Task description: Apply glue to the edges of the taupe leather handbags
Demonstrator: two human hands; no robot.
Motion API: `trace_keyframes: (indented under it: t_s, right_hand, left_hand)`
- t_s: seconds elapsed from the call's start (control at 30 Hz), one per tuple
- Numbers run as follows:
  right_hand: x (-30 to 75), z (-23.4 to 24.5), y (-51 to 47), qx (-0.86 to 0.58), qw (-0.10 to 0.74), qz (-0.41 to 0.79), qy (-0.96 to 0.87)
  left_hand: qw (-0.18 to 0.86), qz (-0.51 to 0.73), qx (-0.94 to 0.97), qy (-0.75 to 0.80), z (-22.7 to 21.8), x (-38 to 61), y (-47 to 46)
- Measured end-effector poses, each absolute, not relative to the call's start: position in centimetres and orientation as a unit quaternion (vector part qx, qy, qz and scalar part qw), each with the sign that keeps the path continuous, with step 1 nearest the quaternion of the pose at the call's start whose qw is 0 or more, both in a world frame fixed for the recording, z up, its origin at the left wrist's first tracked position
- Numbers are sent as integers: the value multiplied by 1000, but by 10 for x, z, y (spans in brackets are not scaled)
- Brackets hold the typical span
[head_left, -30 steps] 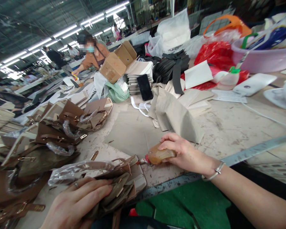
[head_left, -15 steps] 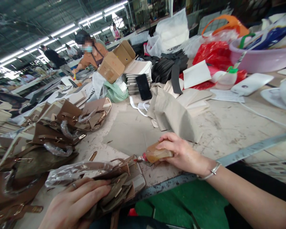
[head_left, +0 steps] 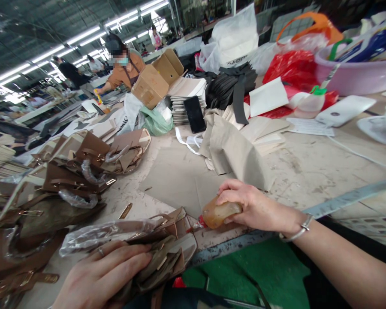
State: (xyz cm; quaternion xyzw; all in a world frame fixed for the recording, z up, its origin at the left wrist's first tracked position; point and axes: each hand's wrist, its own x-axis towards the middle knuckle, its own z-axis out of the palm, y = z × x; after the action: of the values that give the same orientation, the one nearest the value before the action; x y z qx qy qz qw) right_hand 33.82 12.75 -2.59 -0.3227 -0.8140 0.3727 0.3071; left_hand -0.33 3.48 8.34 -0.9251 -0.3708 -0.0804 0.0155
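My right hand (head_left: 254, 206) is wrapped round a squeeze bottle (head_left: 219, 212) of amber liquid, tilted so that its red nozzle points left. The nozzle tip is close to the edge of a brown handbag (head_left: 180, 221) at the table's front; whether it touches I cannot tell. My left hand (head_left: 107, 268) lies over that handbag and grips its folded olive-brown lining, the thumb hidden. Clear plastic wrap covers the bag's handle (head_left: 109, 234). Just behind the bag, a gold-coloured metal piece (head_left: 125, 211) lies on the table.
Several brown handbags (head_left: 93, 150) crowd the left side. A grey-beige sheet (head_left: 173, 176) lies ahead, with a folded piece (head_left: 231, 150) beside it. Farther back are a phone (head_left: 194, 113), stacked panels (head_left: 186, 96), a cardboard box (head_left: 151, 86) and a pink basin (head_left: 357, 77). A masked person (head_left: 125, 64) works beyond.
My right hand has shifted slightly right and down, and the bottle's nozzle has swung lower along the handbag's edge. My left hand stays nearly where it was on the bag.
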Motion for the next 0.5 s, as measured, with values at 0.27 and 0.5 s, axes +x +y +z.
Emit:
trace_keyframes:
  t_s: [0.27,0.5]
  right_hand:
    - [343,-24,131,-314,305,364,-822]
    - [340,-27,130,-339,326,326,-820]
  left_hand:
    - [-5,-102,-918,-382,86,1,35]
    - [0,-82,-920,-382,86,1,35]
